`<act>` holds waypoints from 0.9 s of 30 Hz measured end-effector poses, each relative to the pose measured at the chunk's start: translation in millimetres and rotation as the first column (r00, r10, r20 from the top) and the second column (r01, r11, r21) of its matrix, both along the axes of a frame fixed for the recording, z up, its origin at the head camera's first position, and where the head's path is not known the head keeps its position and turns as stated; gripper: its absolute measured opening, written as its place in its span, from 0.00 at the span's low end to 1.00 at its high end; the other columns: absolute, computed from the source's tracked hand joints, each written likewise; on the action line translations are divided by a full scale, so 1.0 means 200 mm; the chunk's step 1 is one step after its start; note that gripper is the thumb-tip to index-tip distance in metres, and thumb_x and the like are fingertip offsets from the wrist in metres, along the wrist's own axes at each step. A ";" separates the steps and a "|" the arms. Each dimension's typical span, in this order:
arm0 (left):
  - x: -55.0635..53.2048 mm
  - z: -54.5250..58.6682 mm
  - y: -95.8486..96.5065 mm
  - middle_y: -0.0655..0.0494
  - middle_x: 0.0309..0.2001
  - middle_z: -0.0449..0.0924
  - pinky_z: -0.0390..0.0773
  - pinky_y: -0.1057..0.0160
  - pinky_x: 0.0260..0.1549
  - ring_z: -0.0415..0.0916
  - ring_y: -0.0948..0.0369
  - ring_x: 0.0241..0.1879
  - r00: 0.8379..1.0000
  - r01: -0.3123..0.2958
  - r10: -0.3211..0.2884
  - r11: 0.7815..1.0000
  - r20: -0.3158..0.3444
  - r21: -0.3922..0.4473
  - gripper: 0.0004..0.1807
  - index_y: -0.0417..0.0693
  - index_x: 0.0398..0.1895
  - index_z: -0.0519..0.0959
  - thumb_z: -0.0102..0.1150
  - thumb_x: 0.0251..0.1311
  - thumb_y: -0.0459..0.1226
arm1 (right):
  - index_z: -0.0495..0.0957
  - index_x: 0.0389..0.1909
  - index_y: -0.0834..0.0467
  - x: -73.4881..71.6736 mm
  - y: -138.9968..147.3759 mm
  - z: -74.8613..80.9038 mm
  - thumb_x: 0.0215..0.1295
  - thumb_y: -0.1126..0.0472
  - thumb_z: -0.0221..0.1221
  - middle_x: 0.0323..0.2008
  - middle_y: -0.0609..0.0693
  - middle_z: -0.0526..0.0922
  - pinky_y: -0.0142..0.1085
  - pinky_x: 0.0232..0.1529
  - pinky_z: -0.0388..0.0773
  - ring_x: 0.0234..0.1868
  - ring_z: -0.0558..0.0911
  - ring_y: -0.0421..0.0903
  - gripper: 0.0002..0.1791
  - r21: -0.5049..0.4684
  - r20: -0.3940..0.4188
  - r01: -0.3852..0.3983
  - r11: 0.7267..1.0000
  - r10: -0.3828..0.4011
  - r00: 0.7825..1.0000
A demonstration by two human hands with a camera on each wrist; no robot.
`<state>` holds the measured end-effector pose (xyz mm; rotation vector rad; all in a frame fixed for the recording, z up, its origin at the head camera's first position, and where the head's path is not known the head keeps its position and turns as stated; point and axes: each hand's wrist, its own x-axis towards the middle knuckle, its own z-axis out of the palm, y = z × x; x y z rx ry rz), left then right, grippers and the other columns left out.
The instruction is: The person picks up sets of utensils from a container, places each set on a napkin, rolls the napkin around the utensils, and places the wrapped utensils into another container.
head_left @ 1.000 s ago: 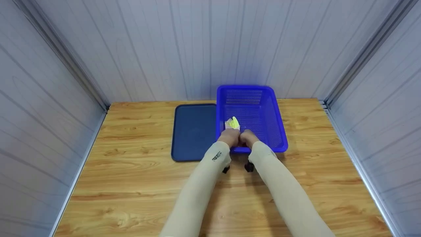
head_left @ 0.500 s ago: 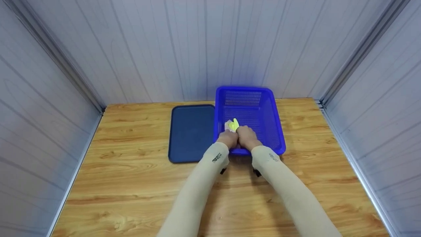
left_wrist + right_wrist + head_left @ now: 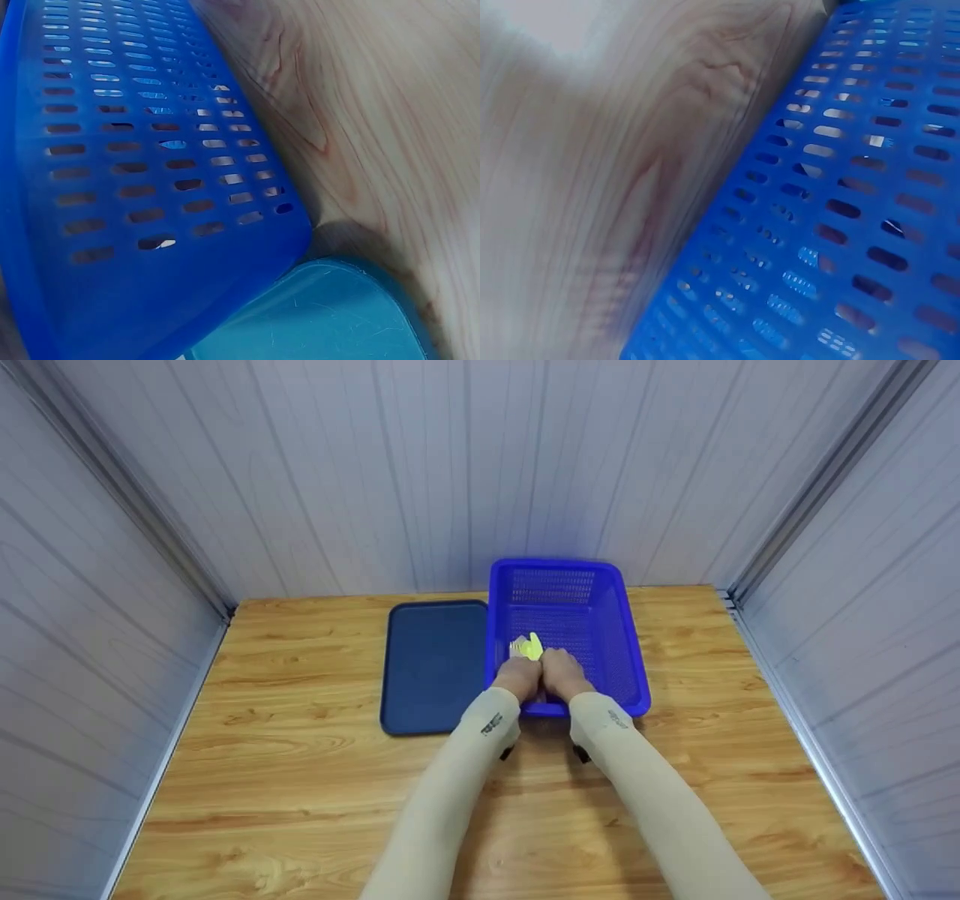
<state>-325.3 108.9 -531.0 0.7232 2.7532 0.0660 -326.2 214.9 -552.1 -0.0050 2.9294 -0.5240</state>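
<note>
A blue perforated basket (image 3: 621, 658) stands on the wooden table (image 3: 300, 780), with a dark blue tray (image 3: 431, 667) against its left side. Both hands are inside the basket's near end, side by side and touching. My left hand (image 3: 517, 679) grips a small bundle of plastic cutlery (image 3: 529, 646), yellow and white, which sticks up beyond the knuckles. My right hand (image 3: 564, 675) lies against the bundle's right side; its fingers are hidden. The wrist views show only the basket's outer wall (image 3: 150, 165) (image 3: 840, 202), not the hands.
Grey panelled walls close off the table at the back and both sides. Bare wood (image 3: 390, 112) lies in front of the basket and tray. A corner of the tray (image 3: 322, 315) shows beside the basket in the left wrist view.
My right hand has moved from the basket's near rim forward into the basket, up beside the left hand and the cutlery. The left hand has stayed put.
</note>
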 end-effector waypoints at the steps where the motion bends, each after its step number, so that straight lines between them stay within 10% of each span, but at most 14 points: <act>1: 0.00 0.00 0.00 0.50 0.43 0.84 0.79 0.56 0.41 0.80 0.55 0.41 1.000 0.000 0.000 1.000 -0.003 0.001 0.08 0.45 0.42 0.83 0.56 0.64 0.34 | 0.78 0.28 0.62 0.00 0.00 0.00 0.62 0.70 0.52 0.38 0.61 0.82 0.52 0.41 0.77 0.36 0.79 0.56 0.07 -0.002 0.004 0.001 1.000 -0.001 1.000; 16: 0.00 -0.02 0.01 0.50 0.43 0.84 0.79 0.56 0.40 0.79 0.55 0.42 0.997 0.072 -0.072 0.995 -0.005 0.073 0.06 0.46 0.39 0.83 0.59 0.61 0.34 | 0.81 0.32 0.59 0.02 0.06 0.00 0.49 0.64 0.65 0.36 0.57 0.83 0.51 0.40 0.77 0.35 0.78 0.53 0.08 -0.052 0.076 0.001 0.999 0.003 0.997; 27: -0.05 0.03 -0.03 0.51 0.42 0.83 0.79 0.55 0.42 0.79 0.55 0.42 0.994 0.097 -0.089 0.987 -0.068 0.125 0.09 0.46 0.43 0.83 0.54 0.66 0.33 | 0.82 0.47 0.61 0.02 0.12 0.06 0.58 0.67 0.57 0.46 0.58 0.83 0.54 0.49 0.74 0.48 0.80 0.58 0.16 -0.030 0.088 -0.057 0.998 0.060 0.994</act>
